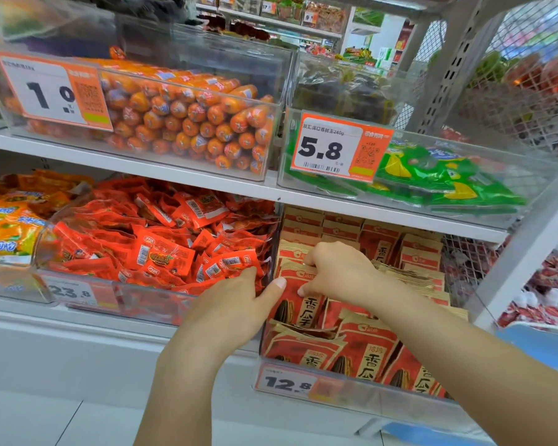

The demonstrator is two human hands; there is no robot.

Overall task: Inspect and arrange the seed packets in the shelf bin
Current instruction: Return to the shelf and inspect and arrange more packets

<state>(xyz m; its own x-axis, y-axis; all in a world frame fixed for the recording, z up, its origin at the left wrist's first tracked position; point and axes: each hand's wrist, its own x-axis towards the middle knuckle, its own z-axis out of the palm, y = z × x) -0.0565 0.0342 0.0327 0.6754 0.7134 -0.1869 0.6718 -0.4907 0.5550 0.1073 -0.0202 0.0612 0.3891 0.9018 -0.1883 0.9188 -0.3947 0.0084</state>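
Observation:
A clear shelf bin (351, 389) on the lower shelf holds several red-and-tan sunflower seed packets (364, 355), some upright, some leaning. My right hand (337, 272) curls over the top edge of an upright seed packet (292, 305) at the bin's left side and grips it. My left hand (236, 304) is beside the bin's left wall, its thumb pressing against the same packet's left face; its fingers lie along the wall between the two bins.
Left of it, a clear bin of small red snack packets (161, 249). The shelf above carries a bin of orange sausages (187, 117) and a bin of green packs (438, 178). A white shelf post (529, 249) stands right of the seed bin. Price tags hang on bin fronts.

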